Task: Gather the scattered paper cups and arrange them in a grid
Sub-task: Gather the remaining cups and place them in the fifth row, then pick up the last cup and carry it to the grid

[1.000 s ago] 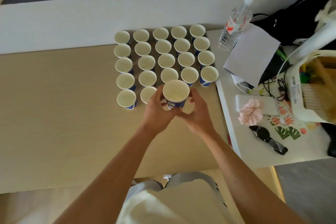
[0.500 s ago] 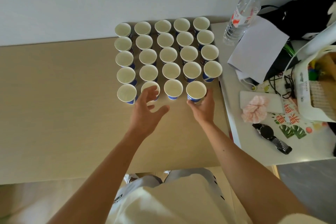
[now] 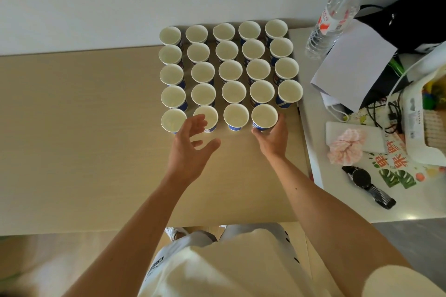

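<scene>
Tan table (image 3: 84, 128), far right part: paper cups (image 3: 230, 71) stand upright in tidy rows, nearest row one short; left hand (image 3: 190, 149) hovers spread and slack beside its second cup (image 3: 208, 113); right hand (image 3: 272, 138) grips the fourth cup (image 3: 264, 117) low down.

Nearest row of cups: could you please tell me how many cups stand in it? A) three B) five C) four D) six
C: the nearest row holds four cups, with the right hand gripping the rightmost cup; each row behind holds five.
</scene>
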